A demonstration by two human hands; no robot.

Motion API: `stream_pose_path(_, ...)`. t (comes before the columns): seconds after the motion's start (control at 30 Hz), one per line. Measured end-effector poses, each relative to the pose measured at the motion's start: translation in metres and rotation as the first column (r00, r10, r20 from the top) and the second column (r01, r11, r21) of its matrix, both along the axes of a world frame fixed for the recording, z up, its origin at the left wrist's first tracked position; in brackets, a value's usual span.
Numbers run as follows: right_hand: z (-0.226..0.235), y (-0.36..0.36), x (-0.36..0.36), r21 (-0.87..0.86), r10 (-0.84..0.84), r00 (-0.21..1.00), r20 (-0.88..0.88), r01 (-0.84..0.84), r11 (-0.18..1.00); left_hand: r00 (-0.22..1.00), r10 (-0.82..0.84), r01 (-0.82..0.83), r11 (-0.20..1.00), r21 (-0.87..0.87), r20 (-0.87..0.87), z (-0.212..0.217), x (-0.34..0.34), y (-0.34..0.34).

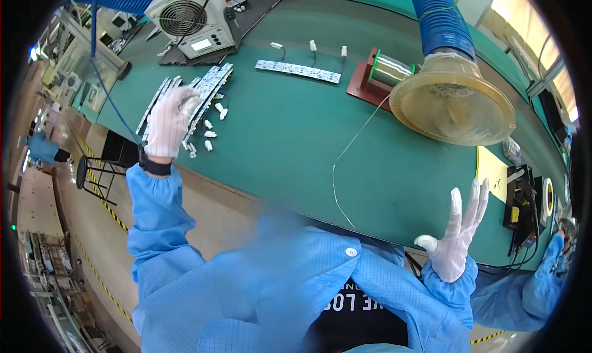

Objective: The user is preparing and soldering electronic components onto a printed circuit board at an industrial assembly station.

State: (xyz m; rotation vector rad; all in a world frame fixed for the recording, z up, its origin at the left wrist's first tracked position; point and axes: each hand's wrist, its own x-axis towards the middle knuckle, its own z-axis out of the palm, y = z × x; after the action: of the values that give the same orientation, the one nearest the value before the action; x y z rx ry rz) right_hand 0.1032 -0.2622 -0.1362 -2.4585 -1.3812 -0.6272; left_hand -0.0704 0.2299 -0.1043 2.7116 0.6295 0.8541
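My left hand [169, 120], in a white glove with a blue sleeve and a dark wrist strap, reaches out over a stack of long white circuit strips [206, 91] on the green table mat [290, 137]; whether it grips a strip I cannot tell. Small white connectors [209, 134] lie scattered beside the strips. My right hand [456, 233], also white-gloved, is raised near the table's front edge with fingers spread and nothing in it. A thin solder wire [345, 162] runs from a spool [390, 69] across the mat toward me.
A single circuit strip [298, 70] lies further back with three small wired connectors behind it. A white fan unit [191, 20] stands at the back left. A blue hose ends in a yellowish funnel hood [453, 103] at right. A black soldering stand [521, 205] sits far right.
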Motion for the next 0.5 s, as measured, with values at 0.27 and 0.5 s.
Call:
stream_pose_path(0.27, -0.043, 0.031, 0.008, 0.215, -0.03, 0.969, -0.243, 0.084, 0.973, 0.907, 0.33, -0.122, 0.802, 0.585, -0.262, -0.066, 0.016, 0.031)
stream_pose_path(0.5, -0.06, 0.027, -0.001, 0.558, 0.249, 0.884, -0.396, 0.016, 0.83, 0.95, 0.229, -0.231, 0.973, 0.016, -0.211, -0.02, -0.002, 0.002)
